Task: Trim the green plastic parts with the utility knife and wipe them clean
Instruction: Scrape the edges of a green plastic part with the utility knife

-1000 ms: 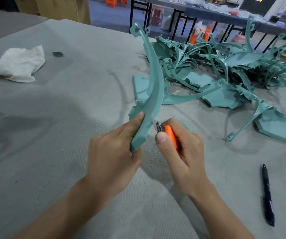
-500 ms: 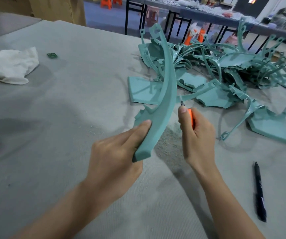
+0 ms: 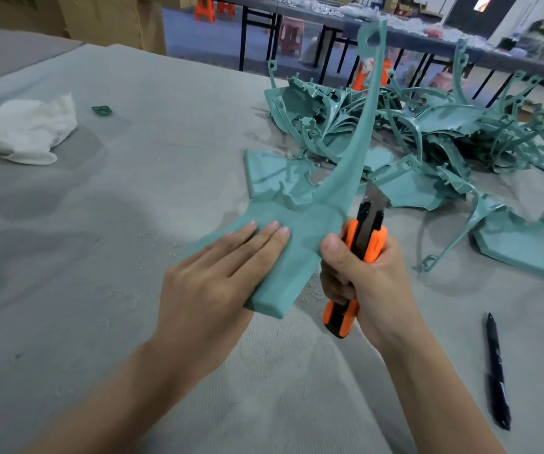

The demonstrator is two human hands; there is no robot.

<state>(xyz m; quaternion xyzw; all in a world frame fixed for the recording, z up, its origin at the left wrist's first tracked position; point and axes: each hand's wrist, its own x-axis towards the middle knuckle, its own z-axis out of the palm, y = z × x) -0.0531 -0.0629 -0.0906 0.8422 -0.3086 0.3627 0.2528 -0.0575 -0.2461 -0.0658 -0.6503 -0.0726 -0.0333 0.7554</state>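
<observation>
My left hand (image 3: 218,273) holds a green plastic part (image 3: 306,224) just above the grey table; its fingers lie flat on the part's broad end and the thumb is hidden beneath. The part's long curved arm rises toward the upper right. My right hand (image 3: 375,283) grips an orange and black utility knife (image 3: 367,237) upright. Its exposed blade sits against the part's right edge, where the arm meets the broad end.
A tangled pile of green plastic parts (image 3: 427,132) fills the far right of the table. A crumpled white cloth (image 3: 24,129) lies at the far left, with a small green scrap (image 3: 101,109) beside it. A black pen (image 3: 496,371) lies at the near right. Shavings dot the surface.
My left hand has turned the part so its broad face points up, with the fingers now flat on top. My right hand has raised the knife, and its blade now shows against the part's edge.
</observation>
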